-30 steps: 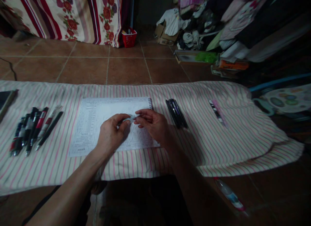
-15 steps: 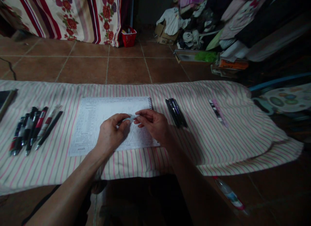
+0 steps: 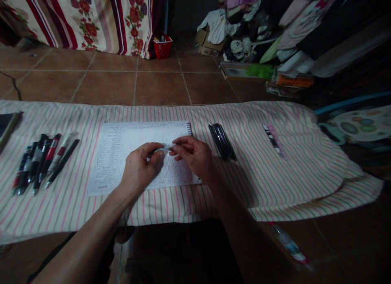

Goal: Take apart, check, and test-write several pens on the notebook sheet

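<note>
Over the spiral notebook (image 3: 134,133), my left hand (image 3: 142,164) pinches a slim, pale-blue, pen-like piece (image 3: 166,148) between thumb and fingers. My right hand (image 3: 194,155) has its fingertips closed at the other end of that piece. Fingers cover much of it, so its exact kind is unclear. Fine marks and print run over the notebook's open page. Just right of my right hand lies a bunch of dark pens (image 3: 222,141). Farther left, several click pens (image 3: 42,161) with black, red and clear barrels lie side by side.
Striped cloth (image 3: 244,113) covers the table. On its right lie a black-and-white pen (image 3: 271,138) and a pink one (image 3: 278,143). A dark framed object (image 3: 9,127) sits at the left edge. On the floor are a plastic bottle (image 3: 288,243) and a red basket (image 3: 162,47).
My right hand has shifted very slightly to the right, along the pale-blue piece. My left hand and the pens on the cloth stay as they were.
</note>
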`<state>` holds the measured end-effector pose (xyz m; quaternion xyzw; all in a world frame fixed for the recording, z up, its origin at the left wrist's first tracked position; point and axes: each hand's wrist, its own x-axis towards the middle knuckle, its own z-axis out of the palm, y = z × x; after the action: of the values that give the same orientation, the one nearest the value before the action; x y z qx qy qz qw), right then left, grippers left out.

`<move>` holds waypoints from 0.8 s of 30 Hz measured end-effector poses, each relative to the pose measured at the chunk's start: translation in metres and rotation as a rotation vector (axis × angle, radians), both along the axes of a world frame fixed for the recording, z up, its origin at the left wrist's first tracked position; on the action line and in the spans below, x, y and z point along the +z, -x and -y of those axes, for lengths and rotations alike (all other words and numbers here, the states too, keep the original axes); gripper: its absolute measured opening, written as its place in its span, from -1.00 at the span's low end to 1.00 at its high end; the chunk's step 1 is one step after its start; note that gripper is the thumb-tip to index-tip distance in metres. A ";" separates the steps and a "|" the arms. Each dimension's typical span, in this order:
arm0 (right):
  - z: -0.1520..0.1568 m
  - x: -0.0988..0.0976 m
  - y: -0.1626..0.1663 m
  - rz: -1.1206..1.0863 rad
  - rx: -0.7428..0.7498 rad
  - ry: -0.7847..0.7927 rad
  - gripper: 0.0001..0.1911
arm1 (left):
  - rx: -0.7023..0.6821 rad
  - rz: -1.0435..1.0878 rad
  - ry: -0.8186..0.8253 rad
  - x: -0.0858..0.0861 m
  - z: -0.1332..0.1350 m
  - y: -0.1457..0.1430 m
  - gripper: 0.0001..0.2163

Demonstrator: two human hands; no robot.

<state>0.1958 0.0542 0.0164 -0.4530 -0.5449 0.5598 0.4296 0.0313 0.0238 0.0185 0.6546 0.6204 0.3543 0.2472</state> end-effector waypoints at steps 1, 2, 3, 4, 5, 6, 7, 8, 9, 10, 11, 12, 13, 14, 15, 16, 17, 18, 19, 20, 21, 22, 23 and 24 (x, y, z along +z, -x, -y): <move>0.000 0.000 0.000 0.001 -0.003 -0.001 -0.78 | -0.001 0.000 0.000 0.000 0.000 0.000 -0.83; 0.000 -0.001 0.000 0.002 -0.005 -0.003 -0.78 | -0.001 0.001 0.001 0.000 0.000 0.000 -0.82; 0.000 -0.001 0.001 0.001 -0.006 -0.005 -0.78 | 0.000 0.003 0.002 0.000 0.000 0.000 -0.82; 0.000 -0.001 0.001 -0.003 -0.005 -0.007 -0.79 | 0.000 0.005 0.003 0.000 0.000 0.000 -0.82; 0.000 -0.001 0.001 -0.007 -0.001 -0.009 -0.79 | 0.000 0.006 0.005 0.000 0.000 0.001 -0.82; 0.000 -0.001 0.001 -0.011 0.005 -0.010 -0.79 | 0.000 0.005 0.007 0.000 0.000 0.001 -0.82; 0.000 -0.001 0.001 -0.015 0.011 -0.012 -0.78 | 0.000 0.004 0.009 -0.001 0.000 0.001 -0.82; 0.000 -0.001 0.000 -0.016 0.016 -0.014 -0.77 | 0.000 0.002 0.011 -0.001 0.000 0.001 -0.82; 0.000 0.000 0.000 -0.017 0.019 -0.018 -0.75 | 0.001 0.001 0.012 -0.001 0.000 0.001 -0.82; 0.000 0.000 0.000 -0.015 0.018 -0.022 -0.74 | 0.003 0.000 0.012 -0.001 0.000 0.001 -0.82; 0.000 0.000 -0.001 -0.013 0.015 -0.026 -0.75 | 0.005 0.000 0.011 -0.001 0.000 0.001 -0.82; 0.000 0.000 -0.001 -0.010 0.013 -0.029 -0.75 | 0.007 0.001 0.009 -0.001 0.000 0.001 -0.82; 0.000 0.000 -0.001 -0.007 0.010 -0.030 -0.77 | 0.007 0.002 0.008 0.000 0.000 0.001 -0.83; 0.000 0.000 -0.001 -0.006 0.006 -0.029 -0.78 | 0.005 0.003 0.008 0.000 0.000 0.001 -0.83; 0.000 0.000 -0.001 -0.004 0.002 -0.027 -0.79 | 0.004 0.003 0.008 0.000 0.000 0.001 -0.83; -0.001 0.000 -0.001 -0.003 -0.002 -0.023 -0.80 | 0.004 0.001 0.010 0.000 0.000 0.001 -0.83; -0.001 0.000 -0.001 -0.001 -0.008 -0.019 -0.81 | 0.004 -0.002 0.012 0.000 0.000 0.001 -0.83; -0.001 -0.001 0.000 0.002 -0.016 -0.018 -0.81 | 0.003 -0.005 0.013 0.001 0.000 0.001 -0.83; -0.001 -0.002 0.000 0.005 -0.022 -0.019 -0.81 | 0.003 -0.006 0.013 0.001 0.000 0.001 -0.83; -0.002 -0.002 0.000 0.008 -0.027 -0.021 -0.81 | 0.002 -0.006 0.012 0.001 0.000 0.001 -0.83; -0.002 -0.003 0.000 0.010 -0.030 -0.023 -0.81 | 0.000 -0.003 0.012 0.001 0.000 0.000 -0.83; -0.002 -0.004 0.000 0.012 -0.032 -0.025 -0.80 | 0.000 -0.001 0.011 0.001 0.000 0.000 -0.83; -0.002 -0.004 0.000 0.014 -0.032 -0.027 -0.80 | -0.002 -0.001 0.013 0.001 0.000 0.000 -0.83; -0.002 -0.005 0.000 0.016 -0.031 -0.027 -0.80 | -0.004 -0.004 0.015 0.001 0.000 0.000 -0.83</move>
<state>0.1957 0.0560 0.0119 -0.4600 -0.5489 0.5419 0.4398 0.0312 0.0239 0.0199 0.6547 0.6223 0.3478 0.2513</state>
